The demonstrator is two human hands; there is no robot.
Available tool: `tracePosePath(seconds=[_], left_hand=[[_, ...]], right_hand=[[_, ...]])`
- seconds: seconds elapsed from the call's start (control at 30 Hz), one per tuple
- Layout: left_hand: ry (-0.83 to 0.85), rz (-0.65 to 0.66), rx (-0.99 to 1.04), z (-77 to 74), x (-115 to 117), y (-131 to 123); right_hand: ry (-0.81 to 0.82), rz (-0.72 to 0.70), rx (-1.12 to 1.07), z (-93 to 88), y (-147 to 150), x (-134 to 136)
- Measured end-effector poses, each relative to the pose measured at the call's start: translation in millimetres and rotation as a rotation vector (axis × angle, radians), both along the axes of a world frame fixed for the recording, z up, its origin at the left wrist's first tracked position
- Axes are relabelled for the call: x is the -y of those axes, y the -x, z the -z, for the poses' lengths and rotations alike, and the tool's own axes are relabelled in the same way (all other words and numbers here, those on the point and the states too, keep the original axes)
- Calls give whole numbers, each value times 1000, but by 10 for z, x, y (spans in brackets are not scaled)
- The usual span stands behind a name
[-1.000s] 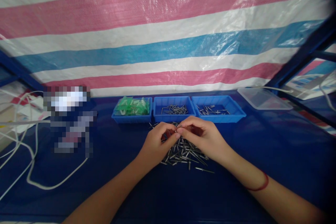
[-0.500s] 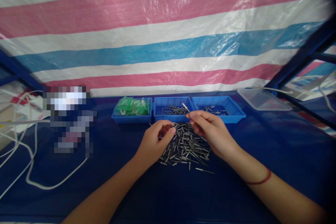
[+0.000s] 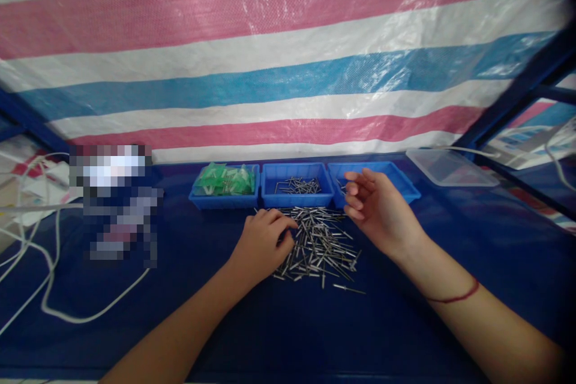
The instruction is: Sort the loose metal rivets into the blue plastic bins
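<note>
A loose heap of metal blind rivets [image 3: 317, 243] lies on the dark blue table. My left hand [image 3: 265, 244] rests at the heap's left side, thumb and forefinger apart, with nothing visible between them. Over the front of the right blue tray [image 3: 407, 191] hovers my right hand [image 3: 382, 210], palm turned inward and fingers loosely spread; I see nothing in it. That hand hides most of the tray's contents. More rivets lie in the middle blue tray [image 3: 297, 199]. One rivet [image 3: 348, 289] lies apart, in front of the heap.
Green packets [image 3: 225, 181] fill the left blue tray [image 3: 220, 201]. A clear plastic lid [image 3: 450, 168] lies at the back right. White cables [image 3: 58, 264] run across the left side, beside a blurred patch. Behind the trays hangs a striped plastic sheet [image 3: 270, 90].
My right hand has moved right, from the middle tray to the right tray, and its pinch has opened. The rivet it held is out of sight. My left hand has shifted slightly left.
</note>
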State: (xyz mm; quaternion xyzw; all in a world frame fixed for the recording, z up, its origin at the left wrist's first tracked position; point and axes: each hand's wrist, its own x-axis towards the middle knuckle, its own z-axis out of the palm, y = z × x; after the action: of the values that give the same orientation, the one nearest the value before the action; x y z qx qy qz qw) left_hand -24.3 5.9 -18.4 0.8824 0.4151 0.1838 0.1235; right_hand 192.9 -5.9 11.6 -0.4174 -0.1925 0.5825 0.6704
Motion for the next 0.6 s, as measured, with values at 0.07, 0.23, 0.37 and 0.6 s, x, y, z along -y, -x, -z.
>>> tracePosePath(seconds=[0.07, 0.23, 0.37, 0.6], left_hand=[[-26, -1, -43, 12, 17, -1], [-113, -1, -127, 6, 14, -37], [-166, 6, -177, -9, -33, -79], [-188, 33, -178, 1, -78, -65]], right_hand=[[-2, -30, 38, 11, 40, 14], [-31, -97, 187, 69, 137, 52], [-86, -143, 343, 113, 188, 80], [-140, -204, 756, 146, 182, 79]])
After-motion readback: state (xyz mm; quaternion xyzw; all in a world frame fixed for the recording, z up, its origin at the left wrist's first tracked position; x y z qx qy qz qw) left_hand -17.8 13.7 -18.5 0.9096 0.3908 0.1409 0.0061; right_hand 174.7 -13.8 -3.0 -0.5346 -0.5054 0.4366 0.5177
